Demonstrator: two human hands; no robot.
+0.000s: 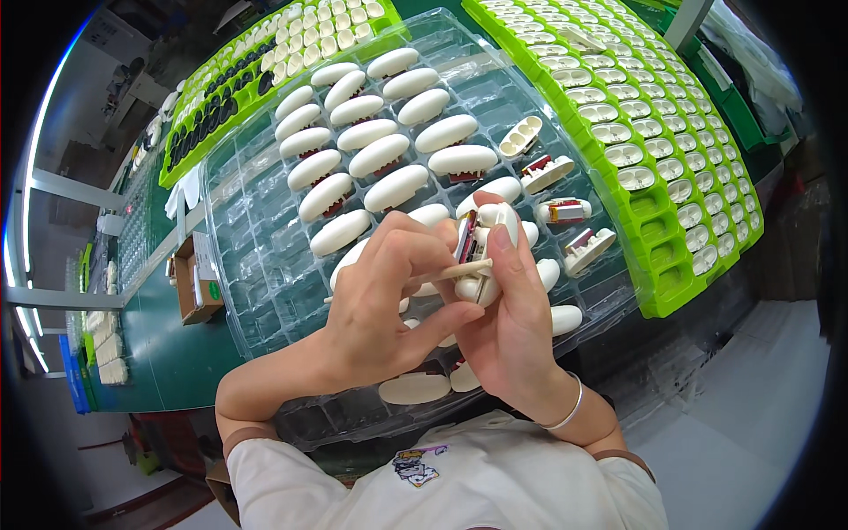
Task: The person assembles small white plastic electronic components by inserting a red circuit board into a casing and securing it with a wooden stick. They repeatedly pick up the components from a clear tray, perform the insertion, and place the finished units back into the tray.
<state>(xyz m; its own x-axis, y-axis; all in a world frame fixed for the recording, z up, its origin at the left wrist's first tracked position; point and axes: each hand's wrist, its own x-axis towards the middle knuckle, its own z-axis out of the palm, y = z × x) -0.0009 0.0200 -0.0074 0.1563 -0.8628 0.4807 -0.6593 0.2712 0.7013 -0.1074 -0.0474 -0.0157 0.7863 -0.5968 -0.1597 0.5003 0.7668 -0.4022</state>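
Observation:
Over the clear plastic tray [256,291], my two hands meet around a small white oval casing [477,289] that stands opened. Inside it, dark red and metallic parts show. My right hand [512,331] grips the casing, the thumb along its far right side. A thin pale stick [473,268] is pinched in my left hand [375,287], its tip lying across the casing. The left thumb is against the casing's near end. Fingers hide part of the casing.
Rows of white oval shells [397,185] fill much of the tray, with opened halves [548,172] at its right. A green tray [654,230] of white pieces lies right, another green tray [168,177] with white and black pieces far left. A small cardboard box [199,287] stands left.

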